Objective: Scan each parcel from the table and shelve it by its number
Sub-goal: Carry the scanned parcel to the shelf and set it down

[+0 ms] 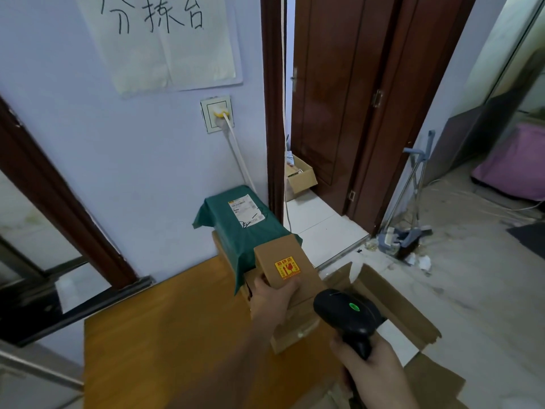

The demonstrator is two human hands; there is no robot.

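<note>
From the head view, your left hand [272, 296] is curled around the near end of a small cardboard parcel [281, 259], thumb on its left side and fingers over its top edge beside a yellow and red sticker [287, 270]. You hold the parcel tilted, above the other parcels at the counter's [165, 335] far right corner.

Your right hand [373, 370] is wrapped tight around the grip of a black handheld scanner [348, 315]. The scanner head points forward toward the parcel in your left hand, and a green light glows on its top.

Behind the small parcel lies a green plastic mailer parcel [241, 222] with a white shipping label [247, 210] on top. It rests on a brown carton [221, 246] against the wall. Another cardboard box [298, 326] lies under your left hand, between the counter's edge and the scanner.

An open cardboard carton [392, 305] stands on the floor just right of the counter, flaps spread.

On the wall above, a paper sign [165, 39] carries handwritten characters, and below it a wall socket [217, 113] holds a plug with a white cable running down behind the green parcel. A dark wooden door [339, 98] stands open to the right. Another open box [299, 175] sits on the floor in the doorway.
</note>
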